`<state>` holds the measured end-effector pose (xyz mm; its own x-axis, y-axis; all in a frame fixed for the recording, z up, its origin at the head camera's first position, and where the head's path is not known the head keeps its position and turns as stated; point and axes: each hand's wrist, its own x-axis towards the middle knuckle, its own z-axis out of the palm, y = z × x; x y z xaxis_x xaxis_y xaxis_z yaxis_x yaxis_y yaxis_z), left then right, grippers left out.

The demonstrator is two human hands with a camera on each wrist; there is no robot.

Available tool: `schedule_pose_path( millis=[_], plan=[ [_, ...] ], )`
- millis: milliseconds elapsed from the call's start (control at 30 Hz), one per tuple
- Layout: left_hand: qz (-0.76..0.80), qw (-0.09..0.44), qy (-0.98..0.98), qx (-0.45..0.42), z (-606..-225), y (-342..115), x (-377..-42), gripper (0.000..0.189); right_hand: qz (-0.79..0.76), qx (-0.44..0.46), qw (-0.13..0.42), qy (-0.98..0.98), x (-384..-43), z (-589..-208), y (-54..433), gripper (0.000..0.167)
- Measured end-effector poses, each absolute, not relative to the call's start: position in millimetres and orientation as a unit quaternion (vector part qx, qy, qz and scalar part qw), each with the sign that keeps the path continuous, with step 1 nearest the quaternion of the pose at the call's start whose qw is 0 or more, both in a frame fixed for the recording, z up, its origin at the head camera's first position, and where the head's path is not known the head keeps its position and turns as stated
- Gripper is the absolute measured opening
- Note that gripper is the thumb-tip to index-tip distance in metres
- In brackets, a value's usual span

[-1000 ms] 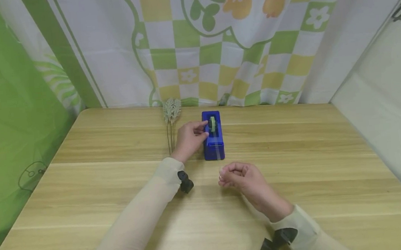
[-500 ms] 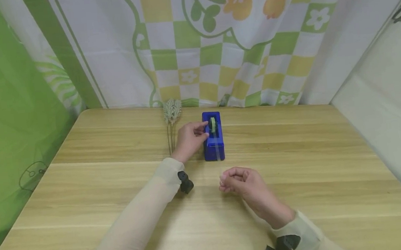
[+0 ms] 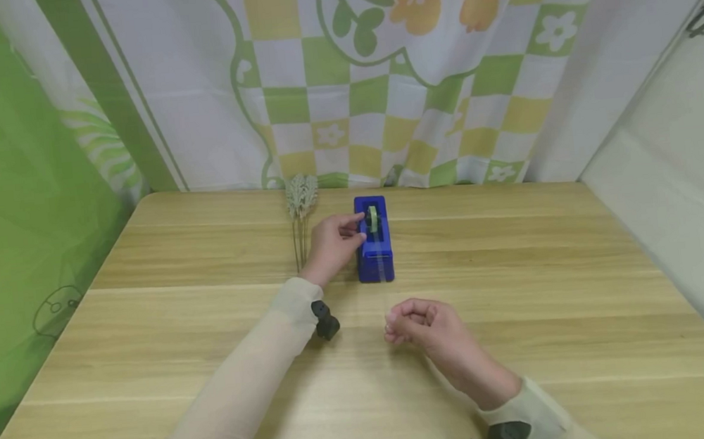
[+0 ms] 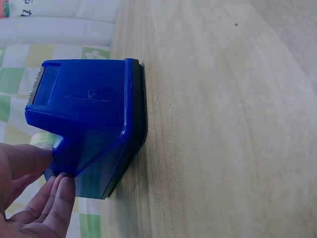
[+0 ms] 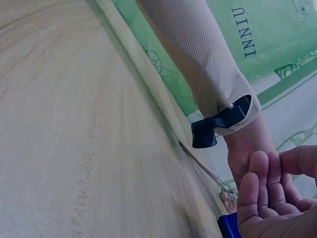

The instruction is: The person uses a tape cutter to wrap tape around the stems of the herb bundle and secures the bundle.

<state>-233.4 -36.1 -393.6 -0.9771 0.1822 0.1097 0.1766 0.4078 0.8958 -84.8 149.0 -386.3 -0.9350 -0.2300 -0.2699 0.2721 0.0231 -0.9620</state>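
A blue tape dispenser (image 3: pixel 376 268) stands upright on the wooden table, with a small roll of tape (image 3: pixel 373 219) in its top recess. Its serrated metal cutter (image 4: pixel 35 85) shows in the left wrist view. My left hand (image 3: pixel 332 245) holds the dispenser's left side by thumb and fingertips, beside the roll. Clear tape runs over the dispenser's front and faintly on toward my right hand (image 3: pixel 432 328). Thumb and forefinger of that hand pinch the tape's end, nearer to me than the dispenser, while its other fingers curl inward.
A bunch of dried stems with pale heads (image 3: pixel 302 196) lies left of the dispenser, behind my left wrist. A patterned curtain (image 3: pixel 327 94) hangs along the far edge of the wooden table (image 3: pixel 555 285). Dark cameras sit at both wrists.
My right hand has drawn slightly toward me, away from the dispenser, still pinching the tape end. The left hand and the dispenser have stayed in place.
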Motion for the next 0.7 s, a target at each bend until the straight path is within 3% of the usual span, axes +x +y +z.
schedule_pose_path(
  millis=[700],
  plan=[
    [0.517, -0.010, 0.849, 0.108, -383, -47, -239, 0.036, -0.706, 0.011, 0.183, 0.684, -80, -385, 148, 0.008]
  ],
)
